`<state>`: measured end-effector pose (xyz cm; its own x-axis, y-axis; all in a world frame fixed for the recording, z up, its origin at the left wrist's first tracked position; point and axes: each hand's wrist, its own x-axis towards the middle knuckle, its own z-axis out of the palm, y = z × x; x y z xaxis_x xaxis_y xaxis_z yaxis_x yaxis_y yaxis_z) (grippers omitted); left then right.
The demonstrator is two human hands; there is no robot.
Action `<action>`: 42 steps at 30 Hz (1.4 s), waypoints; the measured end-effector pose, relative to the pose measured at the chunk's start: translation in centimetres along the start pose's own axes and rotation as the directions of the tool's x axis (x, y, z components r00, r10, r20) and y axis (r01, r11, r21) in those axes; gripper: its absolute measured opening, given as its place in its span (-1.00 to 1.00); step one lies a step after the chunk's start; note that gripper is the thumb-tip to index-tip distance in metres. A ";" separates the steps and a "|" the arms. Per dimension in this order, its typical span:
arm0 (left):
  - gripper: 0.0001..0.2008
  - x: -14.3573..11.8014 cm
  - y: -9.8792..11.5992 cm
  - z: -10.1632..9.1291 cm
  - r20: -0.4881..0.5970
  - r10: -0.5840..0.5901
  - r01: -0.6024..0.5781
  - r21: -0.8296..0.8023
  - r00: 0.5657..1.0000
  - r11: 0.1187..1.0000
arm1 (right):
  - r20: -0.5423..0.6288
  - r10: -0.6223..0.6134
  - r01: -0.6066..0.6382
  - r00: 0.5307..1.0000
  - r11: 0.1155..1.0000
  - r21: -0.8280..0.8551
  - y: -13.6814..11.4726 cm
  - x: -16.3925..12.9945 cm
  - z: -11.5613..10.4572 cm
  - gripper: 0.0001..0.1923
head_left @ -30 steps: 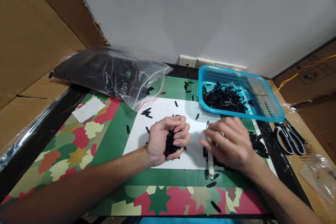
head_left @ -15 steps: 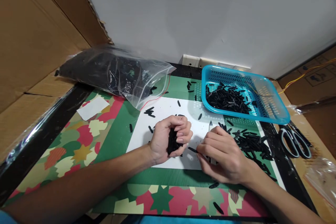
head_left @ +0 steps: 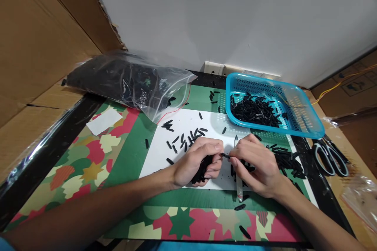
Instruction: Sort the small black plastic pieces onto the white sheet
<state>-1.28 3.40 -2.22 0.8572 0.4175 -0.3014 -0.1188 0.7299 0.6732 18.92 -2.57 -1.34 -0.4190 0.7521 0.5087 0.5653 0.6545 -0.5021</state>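
Note:
My left hand (head_left: pixel 203 160) is curled around a clump of small black slivers (head_left: pixel 202 170) above the white sheet (head_left: pixel 159 153). Just to its right, my right hand (head_left: pixel 255 162) pinches one thin black sliver (head_left: pixel 225 155) between thumb and fingers. The sliver's far end reaches the left hand's fingertips; whether they grip it I cannot tell. Beneath the right hand lies a slim pale tool with a dark tip (head_left: pixel 239 190), perhaps a pen or knife. Loose black slivers (head_left: pixel 191 136) are scattered left of the hands, and a denser pile (head_left: pixel 290 161) lies to the right.
A blue plastic basket (head_left: pixel 277 128) holding more slivers stands at the back right. Scissors (head_left: pixel 330 159) lie beyond the right edge. At the back left rests a clear zip bag (head_left: pixel 132 82) full of dark material. A white paper scrap (head_left: pixel 104 120) is nearby; cardboard (head_left: pixel 38 27) walls the left.
My left hand has shifted right and slightly down with its clump, uncovering slivers on the sheet. My right hand has lifted a sliver and brought it to the left hand, revealing more of the pale tool.

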 end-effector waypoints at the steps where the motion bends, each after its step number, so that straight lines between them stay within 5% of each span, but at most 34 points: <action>1: -0.67 0.0 0.0 0.0 0.001 0.004 -0.004 0.007 1.000 1.000 | 0.005 0.004 -0.004 1.000 1.000 0.000 0.0 0.0 0.0 -0.86; 12: -0.65 0.2 0.1 0.1 -0.042 0.004 -0.002 0.051 0.999 0.999 | -0.017 0.078 -0.078 0.997 0.997 0.010 0.7 -0.4 0.0 -0.90; 33: -0.63 0.3 0.4 0.4 -0.104 -0.021 0.026 0.046 0.994 0.999 | 0.013 -0.115 0.116 0.993 0.976 -0.183 1.0 -0.2 0.1 -0.92; 42: -0.62 0.2 0.2 0.3 -0.086 -0.007 0.017 0.107 0.996 0.994 | -0.074 -0.124 0.108 0.990 0.976 -0.189 0.8 -0.2 0.4 -0.87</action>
<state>-0.94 3.44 -1.98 0.8119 0.4570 -0.3633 -0.0501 0.6745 0.7366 19.19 -2.16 -2.16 -0.4322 0.6576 0.6171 0.6405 0.7056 -0.3033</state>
